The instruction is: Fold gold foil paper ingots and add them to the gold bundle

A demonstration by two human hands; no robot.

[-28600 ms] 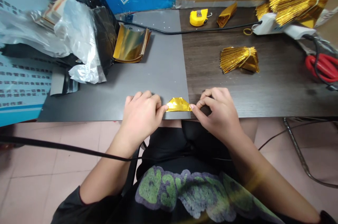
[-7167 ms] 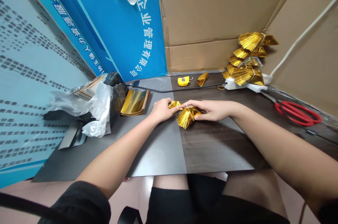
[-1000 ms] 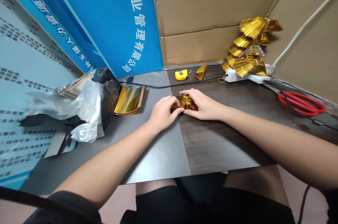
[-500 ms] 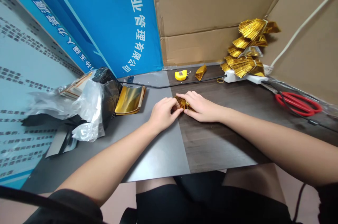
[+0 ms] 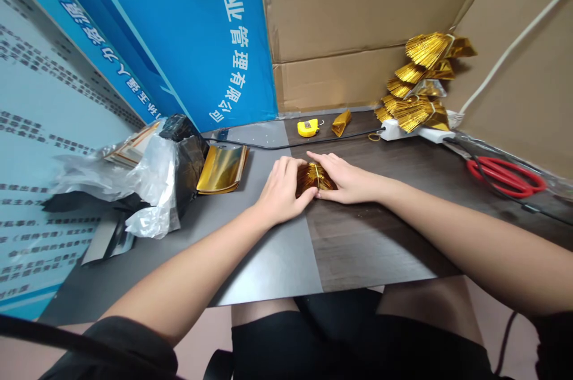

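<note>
Bundle (image 5: pixel 313 178) of folded gold foil pieces sits mid-table, right on the seam between grey mat (image 5: pixel 264 260) and dark wood, well short of the tape measure (image 5: pixel 308 127).

Left hand (image 5: pixel 284 189) is curled against its left end, fingers closed on it. Right hand (image 5: pixel 347 177) lies over the far-right side with fingers nearly straight and thumb hidden, so I can't tell if it grips or only presses.

Handling, my read: very light, thin foil, slick faces, creases easily. The stack is springy and will likely fan or shed pieces if squeezed off-centre. Best hold looks like across the thin band (image 5: pixel 317 176) at the waist, pinching the flat faces, not the edges.

Long axis runs roughly left-right, slightly skewed toward far-left. Striped folded edges show by the left hand; the other end is hidden under the right palm, so which end is the tip is unclear.

Foil sheets (image 5: pixel 222 169) lie left of it, scissors (image 5: pixel 505 176) far right.
</note>
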